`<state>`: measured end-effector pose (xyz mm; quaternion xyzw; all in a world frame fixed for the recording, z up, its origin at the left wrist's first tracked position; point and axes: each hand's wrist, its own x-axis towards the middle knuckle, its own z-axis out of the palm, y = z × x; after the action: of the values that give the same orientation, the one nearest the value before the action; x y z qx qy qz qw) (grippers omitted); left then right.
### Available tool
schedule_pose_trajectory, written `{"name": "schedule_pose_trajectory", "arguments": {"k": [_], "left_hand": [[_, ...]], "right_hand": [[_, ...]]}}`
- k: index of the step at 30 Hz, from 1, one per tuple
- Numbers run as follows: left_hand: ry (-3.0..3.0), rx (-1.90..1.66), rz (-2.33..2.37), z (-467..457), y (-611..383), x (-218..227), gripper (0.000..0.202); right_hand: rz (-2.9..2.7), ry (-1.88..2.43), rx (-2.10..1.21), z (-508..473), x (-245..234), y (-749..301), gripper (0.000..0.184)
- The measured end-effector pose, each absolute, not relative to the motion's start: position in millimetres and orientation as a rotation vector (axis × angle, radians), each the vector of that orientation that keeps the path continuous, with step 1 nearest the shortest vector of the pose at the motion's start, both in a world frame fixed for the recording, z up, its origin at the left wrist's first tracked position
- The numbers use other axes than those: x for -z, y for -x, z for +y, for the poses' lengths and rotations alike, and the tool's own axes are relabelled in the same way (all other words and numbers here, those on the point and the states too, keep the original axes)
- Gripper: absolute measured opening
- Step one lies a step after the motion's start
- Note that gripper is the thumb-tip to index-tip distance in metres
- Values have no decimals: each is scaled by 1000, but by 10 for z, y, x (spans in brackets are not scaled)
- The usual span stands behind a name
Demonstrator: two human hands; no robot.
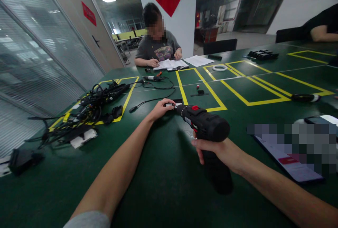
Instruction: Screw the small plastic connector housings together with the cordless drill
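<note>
My right hand [219, 152] is wrapped around the grip of a black cordless drill [204, 124], which has a red button on top. Its nose points left, towards my left hand [161, 110]. That hand's fingers close on a small black-and-white part [170, 105] right at the drill's front end. A flat black piece [177, 102] lies on the green table just behind it. My fingers hide most of the small part, and I cannot tell whether the drill's tip touches it.
A tangle of black cables [92, 108] fills a yellow-taped rectangle at left. A wired tool [150, 78] lies beyond it. A person [157, 43] writes on papers [170, 64] across the green table [163, 192]. A partly blurred phone or tablet [287, 150] lies at right.
</note>
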<state>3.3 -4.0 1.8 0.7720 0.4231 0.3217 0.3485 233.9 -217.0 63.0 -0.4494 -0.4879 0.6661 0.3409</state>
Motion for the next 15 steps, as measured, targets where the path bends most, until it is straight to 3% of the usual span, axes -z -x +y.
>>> {"name": "schedule_pose_trajectory", "arguments": {"k": [15], "left_hand": [[-2001,-828,1097,-61,-37,-52,30]], "right_hand": [[-1289,1148,-1723,-2171,-654,-2338,20]]}}
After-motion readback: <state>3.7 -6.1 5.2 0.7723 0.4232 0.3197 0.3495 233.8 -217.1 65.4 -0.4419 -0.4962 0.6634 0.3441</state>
